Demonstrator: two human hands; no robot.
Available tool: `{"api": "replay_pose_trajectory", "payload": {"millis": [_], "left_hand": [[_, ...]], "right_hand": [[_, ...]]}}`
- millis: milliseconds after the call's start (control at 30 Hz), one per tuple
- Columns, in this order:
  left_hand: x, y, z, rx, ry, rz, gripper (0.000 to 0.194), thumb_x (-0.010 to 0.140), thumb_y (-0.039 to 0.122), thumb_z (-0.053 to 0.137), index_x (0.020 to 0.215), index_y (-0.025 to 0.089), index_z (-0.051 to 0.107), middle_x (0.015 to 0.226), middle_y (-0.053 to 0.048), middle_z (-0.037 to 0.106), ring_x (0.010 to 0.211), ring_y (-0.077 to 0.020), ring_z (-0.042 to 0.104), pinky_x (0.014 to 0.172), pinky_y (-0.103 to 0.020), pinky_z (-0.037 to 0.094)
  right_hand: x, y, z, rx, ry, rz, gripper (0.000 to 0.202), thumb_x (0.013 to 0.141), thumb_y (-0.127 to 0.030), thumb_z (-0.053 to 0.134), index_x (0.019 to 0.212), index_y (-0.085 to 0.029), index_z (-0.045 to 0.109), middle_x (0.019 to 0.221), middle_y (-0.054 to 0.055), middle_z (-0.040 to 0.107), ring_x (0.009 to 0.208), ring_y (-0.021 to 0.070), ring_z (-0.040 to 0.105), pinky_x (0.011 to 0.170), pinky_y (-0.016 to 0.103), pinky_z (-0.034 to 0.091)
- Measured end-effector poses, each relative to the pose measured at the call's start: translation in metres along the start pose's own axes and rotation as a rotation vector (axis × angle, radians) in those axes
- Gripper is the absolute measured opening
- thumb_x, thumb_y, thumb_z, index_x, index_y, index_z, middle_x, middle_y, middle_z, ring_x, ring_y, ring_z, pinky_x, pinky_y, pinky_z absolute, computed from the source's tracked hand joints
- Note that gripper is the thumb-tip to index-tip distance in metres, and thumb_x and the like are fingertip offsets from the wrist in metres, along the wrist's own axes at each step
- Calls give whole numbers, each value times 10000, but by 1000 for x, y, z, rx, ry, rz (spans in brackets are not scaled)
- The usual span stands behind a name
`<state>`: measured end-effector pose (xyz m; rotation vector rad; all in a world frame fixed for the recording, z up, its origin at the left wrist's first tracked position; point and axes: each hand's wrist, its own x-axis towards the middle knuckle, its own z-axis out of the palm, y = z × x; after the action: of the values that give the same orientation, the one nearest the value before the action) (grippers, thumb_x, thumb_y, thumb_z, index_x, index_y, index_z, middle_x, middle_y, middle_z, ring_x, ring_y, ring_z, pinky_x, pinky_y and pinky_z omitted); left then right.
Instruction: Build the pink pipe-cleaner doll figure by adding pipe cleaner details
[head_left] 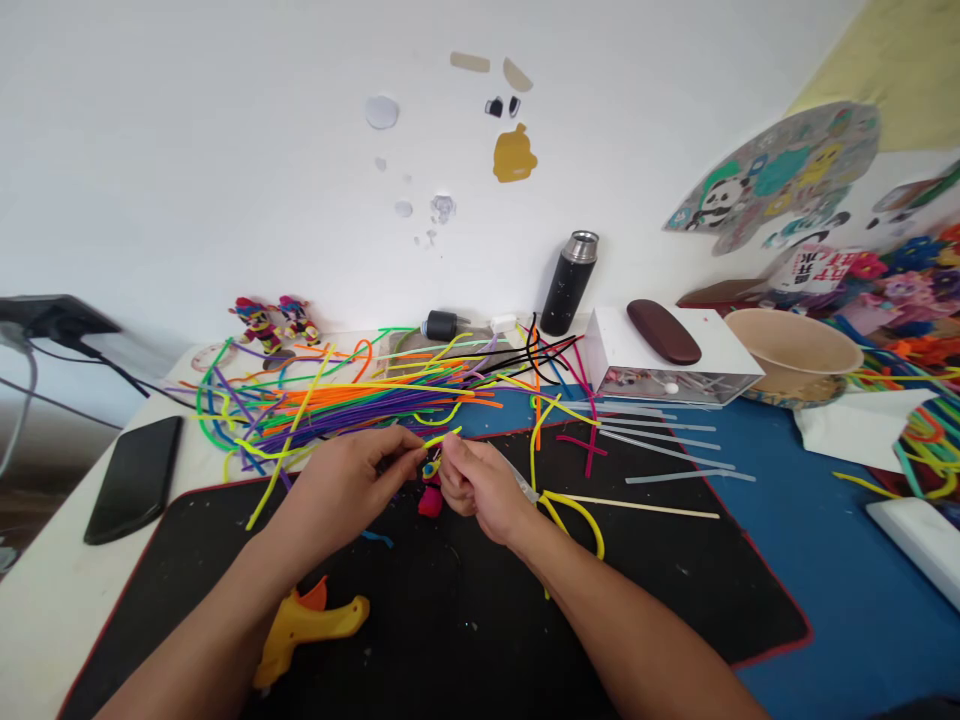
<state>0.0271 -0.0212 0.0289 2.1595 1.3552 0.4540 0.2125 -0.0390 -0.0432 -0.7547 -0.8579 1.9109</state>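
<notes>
My left hand [375, 475] pinches a short yellow pipe cleaner [442, 437] over the black mat [450, 620]. Close beside it, my right hand [480, 485] is closed, thumb against curled fingers, around a small figure of which only a blue and yellow part [431, 468] and a dark pink part [430, 501] show between the hands. The yellow piece reaches across the gap toward my right thumb. Behind both hands lies a heap of colored pipe cleaners [360, 400]. A bent yellow pipe cleaner [589, 515] rests by my right wrist.
A yellow glue gun [315, 625] lies near my left forearm, and a black phone [135, 480] at the left. Toward the back are a black bottle [570, 285], a white box [675, 345] and a beige bowl [795, 345]. Clear sticks [667, 450] and a wooden stick [645, 507] lie right.
</notes>
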Motion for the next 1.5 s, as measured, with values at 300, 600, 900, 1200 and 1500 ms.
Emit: {"api": "replay_pose_trajectory", "payload": {"millis": [300, 600, 900, 1200, 1500], "left_hand": [[-1, -2, 1, 10, -13, -10, 319, 1022, 438, 526, 927, 242, 759, 826, 6, 780, 714, -184, 689, 663, -273, 434], [0, 0, 1, -7, -11, -8, 301, 1009, 432, 540, 964, 257, 781, 840, 18, 789, 726, -183, 696, 670, -266, 433], [-1, 2, 1, -15, -18, -16, 306, 998, 426, 539, 946, 247, 781, 820, 15, 784, 720, -182, 694, 661, -268, 430], [0, -1, 2, -4, -16, -1, 310, 995, 419, 534, 952, 241, 785, 837, 8, 784, 740, -183, 700, 675, -271, 440], [0, -2, -1, 39, 17, 43, 359, 1019, 437, 499, 823, 233, 721, 778, -2, 763, 710, -191, 695, 669, -278, 438]], "right_hand": [[2, 5, 2, -51, 86, -22, 688, 812, -811, 714, 583, -236, 413, 458, -114, 287, 391, 49, 186, 405, 249, 106], [2, 6, 11, -79, 186, 18, 610, 784, -687, 752, 571, -258, 375, 419, -122, 305, 367, 43, 196, 381, 243, 108], [2, 3, 14, -80, 213, 56, 484, 786, -542, 717, 571, -259, 388, 413, -125, 306, 361, 43, 195, 376, 235, 107], [3, 4, 11, -99, 211, 78, 501, 794, -539, 716, 552, -253, 383, 415, -119, 311, 354, 39, 202, 376, 231, 117], [3, -1, 8, -115, 236, 55, 514, 794, -577, 734, 595, -259, 383, 428, -125, 305, 358, 45, 203, 389, 240, 108]]}}
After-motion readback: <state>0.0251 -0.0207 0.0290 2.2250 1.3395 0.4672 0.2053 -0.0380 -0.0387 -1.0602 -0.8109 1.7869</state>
